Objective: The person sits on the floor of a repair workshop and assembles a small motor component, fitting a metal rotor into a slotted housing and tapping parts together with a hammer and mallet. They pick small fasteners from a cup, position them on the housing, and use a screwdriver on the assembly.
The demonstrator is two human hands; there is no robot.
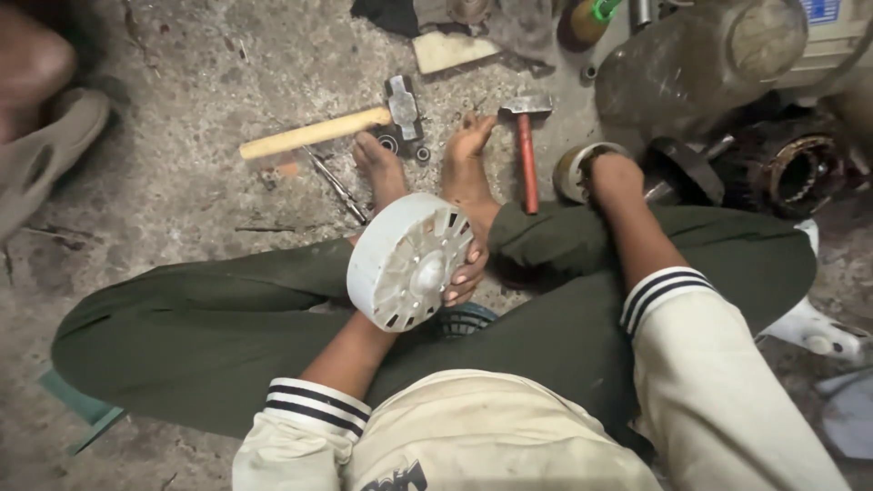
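Lap of a seated person in green trousers [227, 318], legs crossed on a concrete floor [200, 82]. Left hand [464, 277] grasps a white slotted wheel [409, 261], fingers curled over its right edge, wheel held tilted above the lap. Right hand [611, 173] reaches beyond the right knee, resting on a roll of tape [575, 171]; its grip cannot be told. Beyond the wheel, bare feet [427, 168]. Farther past the feet lie a wooden-handled hammer [332, 127] and a red-handled hammer [526, 145]. Right of the tape, a dark metal ring [805, 173].
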